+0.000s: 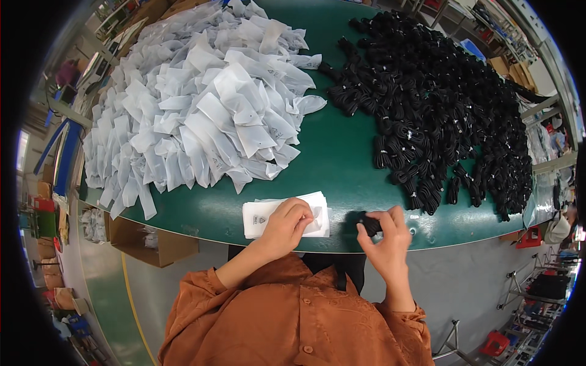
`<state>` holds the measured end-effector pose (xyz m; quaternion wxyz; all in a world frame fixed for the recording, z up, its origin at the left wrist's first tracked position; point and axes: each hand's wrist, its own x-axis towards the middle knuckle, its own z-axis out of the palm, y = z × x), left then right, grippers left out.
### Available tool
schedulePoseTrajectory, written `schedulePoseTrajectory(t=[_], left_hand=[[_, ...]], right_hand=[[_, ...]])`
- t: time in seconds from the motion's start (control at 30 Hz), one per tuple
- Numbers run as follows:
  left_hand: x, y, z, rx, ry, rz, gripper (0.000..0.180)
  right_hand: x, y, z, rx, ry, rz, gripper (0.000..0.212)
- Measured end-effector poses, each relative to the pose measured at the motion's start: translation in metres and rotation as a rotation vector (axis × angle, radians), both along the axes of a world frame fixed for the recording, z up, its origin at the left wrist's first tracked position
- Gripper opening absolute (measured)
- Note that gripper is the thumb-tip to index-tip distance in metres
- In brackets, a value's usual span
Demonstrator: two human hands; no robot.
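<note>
On the table's near edge lies a stack of flat, frosted white plastic bags [255, 218]. My left hand [284, 227] rests over the stack, its thumb and fingers pinched at the open end of the top bag. To the right of the stack, my right hand [390, 238] grips a small coiled black cable [371, 226] between thumb and fingers, just above the table. The cable is apart from the bags, and part of it is hidden by my fingers.
A large heap of filled frosted bags [201, 104] covers the green table's [342, 165] left side. Bundled black cables [427, 116] are piled on the right. Below the left edge stands an open cardboard box [143, 244]. A small white label [414, 217] lies near my right hand.
</note>
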<state>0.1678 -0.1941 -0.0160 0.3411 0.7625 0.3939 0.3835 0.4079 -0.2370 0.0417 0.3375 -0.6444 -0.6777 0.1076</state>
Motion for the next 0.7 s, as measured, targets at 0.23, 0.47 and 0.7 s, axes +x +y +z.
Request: schedulePoseTrajectory(t=[0.23,0.47,0.7], left_hand=[[0.007,-0.001,-0.001,0.018,0.048,0.032,0.011],[0.003,-0.002,-0.004,-0.001,0.003,0.038,0.011],[0.003,-0.001,0.002,0.035,-0.020,0.005,0.012]], right_hand=[[0.001,0.016,-0.020,-0.141,-0.079,0.202,0.047],[0.008,0.014,-0.037,-0.067,-0.224,0.170,0.033],[-0.007,0.002,-0.033,-0.597,0.955,0.221,0.026]])
